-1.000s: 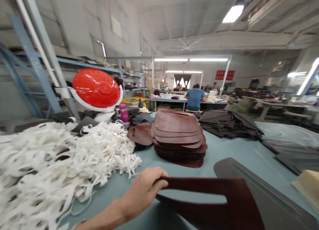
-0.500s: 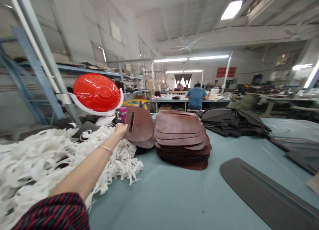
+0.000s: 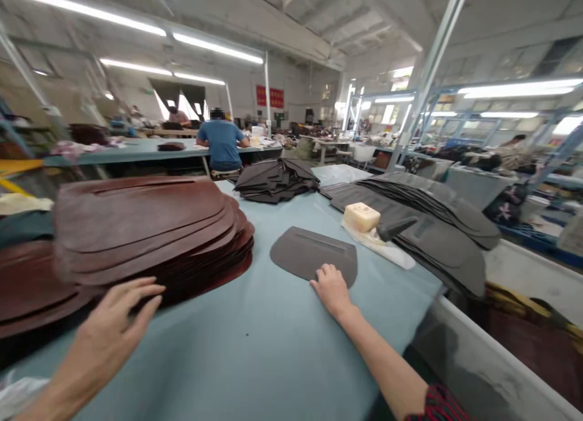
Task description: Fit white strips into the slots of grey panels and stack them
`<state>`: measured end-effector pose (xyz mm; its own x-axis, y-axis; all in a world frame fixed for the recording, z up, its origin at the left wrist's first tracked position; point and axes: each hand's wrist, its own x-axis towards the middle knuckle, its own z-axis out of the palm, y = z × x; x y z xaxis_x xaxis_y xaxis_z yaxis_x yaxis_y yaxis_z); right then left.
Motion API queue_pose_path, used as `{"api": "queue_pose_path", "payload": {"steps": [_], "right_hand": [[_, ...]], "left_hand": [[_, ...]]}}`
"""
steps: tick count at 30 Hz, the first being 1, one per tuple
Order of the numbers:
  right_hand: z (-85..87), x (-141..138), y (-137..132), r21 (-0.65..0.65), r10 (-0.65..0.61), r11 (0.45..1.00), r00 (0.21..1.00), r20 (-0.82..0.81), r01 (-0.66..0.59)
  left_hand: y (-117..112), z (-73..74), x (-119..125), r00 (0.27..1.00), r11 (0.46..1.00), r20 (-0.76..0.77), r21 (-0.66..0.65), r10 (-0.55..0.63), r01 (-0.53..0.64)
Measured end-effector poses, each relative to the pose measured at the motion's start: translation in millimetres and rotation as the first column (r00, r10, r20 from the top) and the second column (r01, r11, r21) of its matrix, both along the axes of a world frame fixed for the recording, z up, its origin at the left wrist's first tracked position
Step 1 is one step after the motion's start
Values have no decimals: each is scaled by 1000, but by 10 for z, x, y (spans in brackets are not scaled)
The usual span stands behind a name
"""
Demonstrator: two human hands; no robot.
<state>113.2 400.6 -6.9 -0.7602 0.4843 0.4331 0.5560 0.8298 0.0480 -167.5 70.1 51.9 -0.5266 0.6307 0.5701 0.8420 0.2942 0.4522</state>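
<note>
My left hand (image 3: pixel 116 321) is open, fingers spread and slightly bent, in front of the lower edge of a tall stack of brown leather pieces (image 3: pixel 136 217). Nothing shows in its grasp. A few more brown leather pieces (image 3: pixel 27 281) lie at the far left, beside that stack. On the right, my right hand (image 3: pixel 332 284) rests its fingers on the near edge of a grey, round-cornered panel (image 3: pixel 314 251) with a slot along its far side. The panel lies flat on the blue-green table covering (image 3: pixel 255 372); its corner is partly covered by the hand.
A cream block (image 3: pixel 361 216) and a dark-handled tool (image 3: pixel 396 228) lie by grey panel stacks (image 3: pixel 446 245) at the right. Folded black pieces (image 3: pixel 276 179) sit farther back. A white-walled bin (image 3: pixel 492 342) adjoins the table's right edge. A person in blue (image 3: pixel 221 143) sits beyond.
The view has swung right. My left hand was at a brown leather piece on the left and is now off it, open. My right hand has come into view on the grey panel.
</note>
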Motion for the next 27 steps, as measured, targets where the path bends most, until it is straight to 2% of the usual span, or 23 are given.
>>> {"api": "queue_pose_path", "payload": {"steps": [3,6,9,11,12,13,15,17,18,19,20,22,24,27], "right_hand": [[-37,10,-203,18,179,983,978,106,-182],[-154,267,-798,-8,359,932,918,170,-363],[-196,649,-1508,-65,549,836,831,90,-545],[-132,878,-1793,-139,630,766,776,-35,-628],[-81,957,-1836,-190,636,743,765,-100,-642],[-27,1000,-1812,-246,611,737,776,-156,-630],[64,978,-1604,-347,459,780,853,-248,-521],[114,849,-1299,-436,162,857,947,-276,-274],[125,766,-1153,-481,9,867,969,-246,-130],[130,684,-1026,-548,-110,836,970,-218,-28],[132,609,-925,-631,-196,775,961,-195,30],[144,506,-797,-791,-279,611,945,-170,38],[177,483,-741,-893,-299,450,939,-170,-19],[257,572,-729,-965,-239,236,956,-170,-113]], "left_hand": [[278,-281,423,990,984,111,-146,-87,103],[492,-474,634,965,967,242,-209,-96,148],[562,-570,745,946,950,321,-305,38,65],[507,-594,816,959,899,232,-435,162,-46],[455,-600,854,959,865,180,-491,220,-106],[394,-602,893,953,831,136,-533,270,-159],[266,-608,961,932,795,107,-561,346,-230],[171,-622,1003,913,788,116,-554,392,-268],[146,-631,1012,909,787,111,-549,403,-282],[138,-639,1013,910,789,106,-545,401,-284],[144,-643,1007,916,795,104,-540,388,-276],[174,-638,976,922,819,149,-524,357,-233],[189,-615,929,881,841,314,-519,354,-153],[135,-595,899,753,873,582,-488,307,21]]}}
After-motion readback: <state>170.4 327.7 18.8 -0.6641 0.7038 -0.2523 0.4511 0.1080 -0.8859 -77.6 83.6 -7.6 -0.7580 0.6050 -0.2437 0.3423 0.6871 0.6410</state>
